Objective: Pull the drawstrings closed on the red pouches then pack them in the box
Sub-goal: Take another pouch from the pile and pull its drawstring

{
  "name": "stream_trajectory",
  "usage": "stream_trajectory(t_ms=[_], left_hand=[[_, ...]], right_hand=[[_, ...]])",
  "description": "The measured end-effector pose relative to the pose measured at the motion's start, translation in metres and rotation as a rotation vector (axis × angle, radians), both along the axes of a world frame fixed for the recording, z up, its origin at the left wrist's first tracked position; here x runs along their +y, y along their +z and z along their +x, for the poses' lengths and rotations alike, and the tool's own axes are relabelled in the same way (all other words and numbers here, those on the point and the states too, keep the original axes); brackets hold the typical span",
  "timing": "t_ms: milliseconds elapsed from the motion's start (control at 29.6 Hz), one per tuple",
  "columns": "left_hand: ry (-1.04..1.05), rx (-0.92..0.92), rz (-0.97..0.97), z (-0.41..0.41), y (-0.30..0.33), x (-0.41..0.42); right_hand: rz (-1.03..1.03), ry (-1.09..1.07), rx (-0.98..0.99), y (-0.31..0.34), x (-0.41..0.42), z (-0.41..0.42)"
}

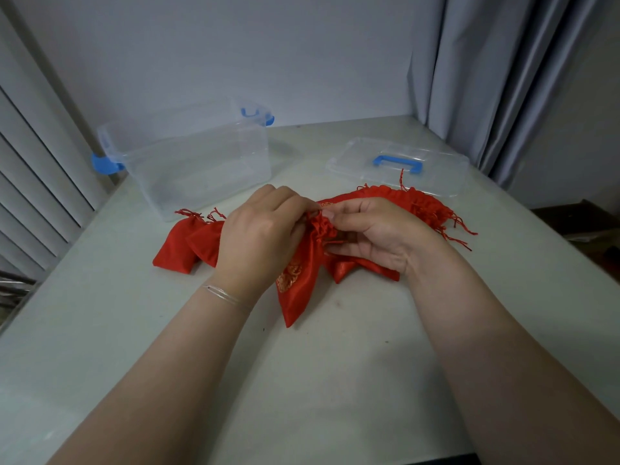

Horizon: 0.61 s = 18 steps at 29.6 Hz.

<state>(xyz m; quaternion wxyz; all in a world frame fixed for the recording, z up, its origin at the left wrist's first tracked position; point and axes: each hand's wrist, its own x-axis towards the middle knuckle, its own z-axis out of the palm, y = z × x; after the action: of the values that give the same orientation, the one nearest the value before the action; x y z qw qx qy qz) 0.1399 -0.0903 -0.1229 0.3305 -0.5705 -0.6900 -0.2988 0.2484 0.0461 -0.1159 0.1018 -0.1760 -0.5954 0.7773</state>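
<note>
clear plastic box [188, 162] w/ blue latches holds nothing, lid [396, 166] off beside it on counter [335, 364]; left hand [258, 236] & right hand [369, 233] both pinch gathered mouth of red pouch [298, 283].

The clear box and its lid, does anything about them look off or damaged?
Nothing looks damaged. The clear box stands upright and open at the table's far left, with no pouches inside. Its lid lies flat, apart, to the right.

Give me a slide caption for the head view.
Both hands cinch a red pouch beside an empty clear box on the table.
</note>
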Motion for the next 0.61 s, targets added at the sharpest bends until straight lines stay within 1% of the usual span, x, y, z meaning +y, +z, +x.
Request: stream_trajectory(t_ms=[101, 237, 406, 440, 474, 575, 609], left_hand=[[-0.010, 0.040, 0.019, -0.0019, 0.0006, -0.0006], [-0.026, 0.078, 0.013, -0.0030, 0.0009, -0.0011], [-0.017, 0.105, 0.066, -0.0043, -0.0005, -0.0003], [-0.009, 0.109, 0.070, -0.0045, -0.0013, 0.0000], [0.000, 0.112, 0.066, -0.0049, -0.0020, 0.0002], [0.033, 0.107, 0.041, -0.0071, -0.0027, -0.0001], [0.044, 0.100, 0.039, -0.0084, -0.0023, -0.0004]], right_hand=[[-0.054, -0.009, 0.021, -0.0018, -0.0007, -0.0020], [-0.072, 0.015, 0.043, -0.0033, -0.0017, -0.0036], [0.043, -0.048, 0.111, -0.0036, -0.0041, -0.0054], [0.101, -0.056, 0.118, -0.0041, -0.0047, -0.0065], [0.203, -0.071, 0.119, -0.0049, -0.0056, -0.0079], [0.707, -0.151, 0.042, -0.0055, -0.0069, -0.0097], [0.835, -0.172, 0.013, -0.0050, -0.0064, -0.0093]])
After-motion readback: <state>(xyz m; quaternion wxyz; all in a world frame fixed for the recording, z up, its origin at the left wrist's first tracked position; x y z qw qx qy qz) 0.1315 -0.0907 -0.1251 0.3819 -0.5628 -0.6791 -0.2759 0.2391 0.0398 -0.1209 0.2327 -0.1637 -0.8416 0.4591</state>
